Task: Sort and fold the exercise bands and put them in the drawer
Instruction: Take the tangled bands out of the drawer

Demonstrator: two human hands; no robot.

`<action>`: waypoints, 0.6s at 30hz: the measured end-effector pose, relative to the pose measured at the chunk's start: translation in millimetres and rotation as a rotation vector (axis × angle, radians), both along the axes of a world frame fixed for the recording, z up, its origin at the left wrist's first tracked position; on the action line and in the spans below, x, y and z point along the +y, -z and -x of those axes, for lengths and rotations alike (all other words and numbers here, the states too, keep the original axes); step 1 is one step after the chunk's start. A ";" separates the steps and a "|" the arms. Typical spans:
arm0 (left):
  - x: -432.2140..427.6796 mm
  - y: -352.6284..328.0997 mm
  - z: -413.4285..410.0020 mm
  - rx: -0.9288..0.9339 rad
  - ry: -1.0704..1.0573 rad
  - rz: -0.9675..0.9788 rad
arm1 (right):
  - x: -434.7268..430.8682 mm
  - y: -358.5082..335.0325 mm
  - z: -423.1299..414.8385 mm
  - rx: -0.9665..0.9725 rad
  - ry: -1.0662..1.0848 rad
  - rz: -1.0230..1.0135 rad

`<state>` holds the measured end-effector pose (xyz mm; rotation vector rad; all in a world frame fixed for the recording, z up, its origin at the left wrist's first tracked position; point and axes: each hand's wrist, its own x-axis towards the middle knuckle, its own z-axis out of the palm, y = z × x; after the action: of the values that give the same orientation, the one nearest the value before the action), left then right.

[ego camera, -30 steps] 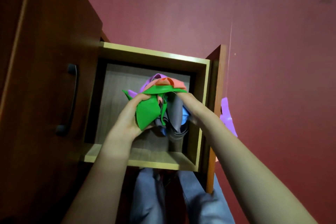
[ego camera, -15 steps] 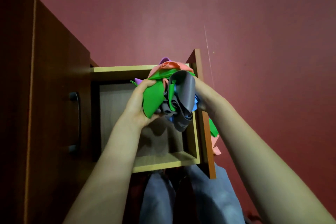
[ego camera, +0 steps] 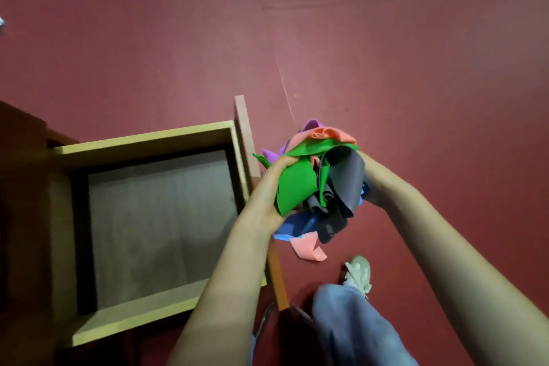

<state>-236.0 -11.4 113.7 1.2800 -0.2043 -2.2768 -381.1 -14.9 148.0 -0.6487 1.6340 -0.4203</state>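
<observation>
A tangled bundle of exercise bands (ego camera: pixel 315 178), green, grey, orange, purple, blue and pink, hangs over the red floor to the right of the open drawer (ego camera: pixel 142 140). My left hand (ego camera: pixel 267 196) grips the green band on the bundle's left side. My right hand (ego camera: pixel 371 184) holds the bundle from the right, its fingers mostly hidden behind the grey band. Pink and blue ends dangle below. Only the bare grey bottom of the drawer shows.
The drawer's wooden front panel (ego camera: pixel 246 140) stands on edge between the drawer and the bundle. The dark cabinet (ego camera: pixel 20 217) fills the left. My jeans leg (ego camera: pixel 350 324) and light shoe (ego camera: pixel 359 270) are on the red floor (ego camera: pixel 386 68) below the bundle.
Both hands have lifted the bundle of bands out of the drawer and carried it right, past the drawer front, over the floor. The drawer holds nothing now.
</observation>
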 end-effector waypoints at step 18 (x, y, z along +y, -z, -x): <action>97.4 224.9 129.1 -0.990 0.121 0.134 | 68.1 208.4 185.0 0.545 -0.313 -0.116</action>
<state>-365.1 86.0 -111.2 2.2446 -0.7655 -1.4810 -566.0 53.2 -60.3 -0.9698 2.0036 0.0931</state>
